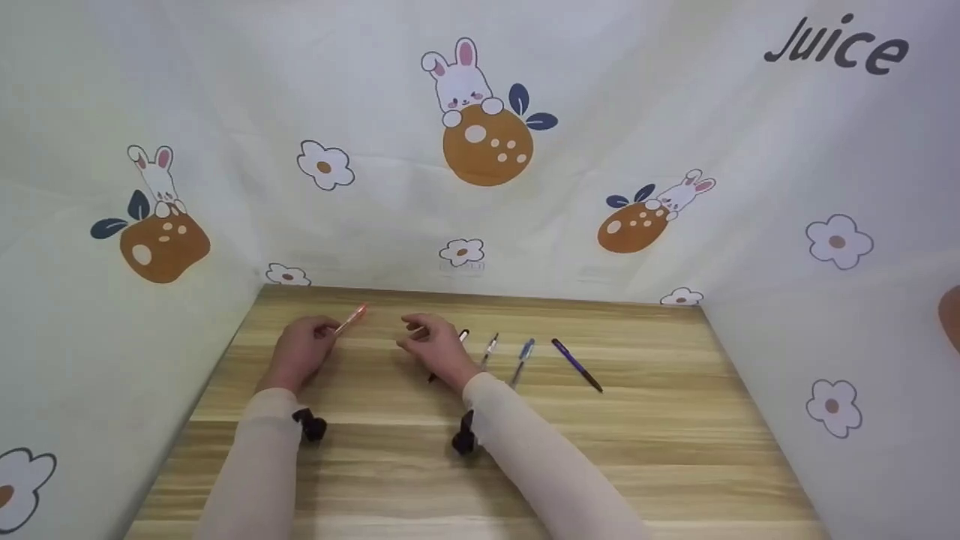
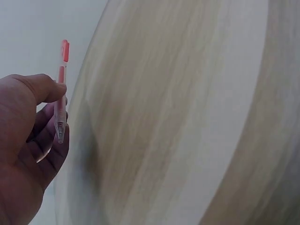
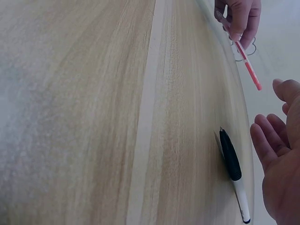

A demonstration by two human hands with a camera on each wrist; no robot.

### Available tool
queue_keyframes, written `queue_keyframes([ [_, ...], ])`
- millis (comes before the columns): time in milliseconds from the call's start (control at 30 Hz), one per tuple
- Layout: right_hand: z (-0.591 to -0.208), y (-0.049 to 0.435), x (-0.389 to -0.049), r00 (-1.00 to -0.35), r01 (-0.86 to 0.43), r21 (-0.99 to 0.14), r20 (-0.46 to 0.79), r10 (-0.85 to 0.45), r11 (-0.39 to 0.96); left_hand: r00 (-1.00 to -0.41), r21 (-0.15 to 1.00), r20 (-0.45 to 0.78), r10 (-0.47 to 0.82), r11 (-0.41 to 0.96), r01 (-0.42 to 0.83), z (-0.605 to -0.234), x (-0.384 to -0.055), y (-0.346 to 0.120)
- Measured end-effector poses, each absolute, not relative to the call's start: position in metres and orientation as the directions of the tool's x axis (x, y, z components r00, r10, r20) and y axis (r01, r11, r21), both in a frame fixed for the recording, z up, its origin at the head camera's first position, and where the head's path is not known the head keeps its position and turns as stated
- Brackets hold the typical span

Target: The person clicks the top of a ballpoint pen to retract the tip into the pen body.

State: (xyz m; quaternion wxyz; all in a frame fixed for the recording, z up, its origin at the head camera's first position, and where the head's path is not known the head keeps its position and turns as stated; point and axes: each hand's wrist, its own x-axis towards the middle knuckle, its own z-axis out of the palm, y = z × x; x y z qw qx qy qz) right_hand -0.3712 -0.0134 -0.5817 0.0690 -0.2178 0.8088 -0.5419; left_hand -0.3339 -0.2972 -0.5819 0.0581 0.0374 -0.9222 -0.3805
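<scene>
My left hand [image 1: 302,349] pinches a clear pen with a pinkish-red clip [image 2: 65,51] between thumb and fingers. Its red end points up and away from the hand, above the back left of the table. To the right, my right hand [image 1: 441,349] holds nothing, its fingers spread apart and slightly bent. A black-and-white pen [image 3: 233,164] lies on the table beside and partly beneath this hand, so the head view shows only its ends. Next to the right wrist lies a white-and-dark pen [image 1: 490,349], its lower end hidden by the sleeve.
Further right on the wood-grain table [image 1: 375,480] lie a pen with a blue cap [image 1: 526,351] and a purple-and-black pen [image 1: 577,366]. Pale curtains [image 1: 375,225] printed with rabbits, oranges and flowers stand along the back and both sides.
</scene>
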Motion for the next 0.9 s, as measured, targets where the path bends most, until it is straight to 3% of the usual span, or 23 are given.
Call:
queue_keyframes([
  [467,-0.582,-0.009,-0.371,-0.891,-0.294,-0.9,0.138,-0.432,0.32,-0.993,0.634,0.114,0.001,0.77,0.073,-0.579,-0.345,-0.315],
  [900,-0.579,-0.005,-0.369,-0.884,-0.317,-0.895,0.16,-0.439,0.313,-0.998,0.639,0.057,0.0,0.768,0.037,-0.584,-0.35,-0.322],
])
